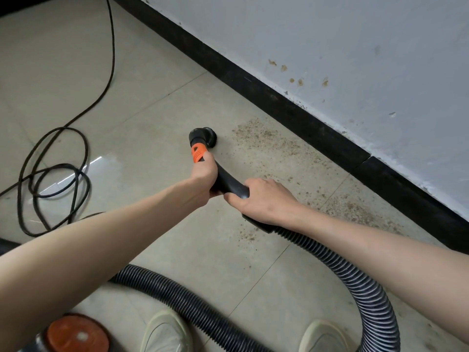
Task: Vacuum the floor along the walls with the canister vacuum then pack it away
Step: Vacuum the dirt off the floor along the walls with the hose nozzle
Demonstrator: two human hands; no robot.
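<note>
A black round brush nozzle [204, 135] with an orange collar [198, 153] rests on the tiled floor just left of a patch of brown debris [269, 139]. My left hand [204, 177] is wrapped around the black handle tube right behind the collar. My right hand [262, 200] holds the same tube further back, where the ribbed hose [355, 278] joins it. The hose loops right and back under my arms. The canister vacuum [76, 334], with an orange top, shows at the bottom left, partly hidden by my left arm.
A black skirting board [291, 107] runs diagonally below a stained white wall [342, 47]. More debris [355, 209] lies along it to the right. A black power cord [55, 174] is coiled on the floor at left. My two shoes [165, 331] stand at the bottom.
</note>
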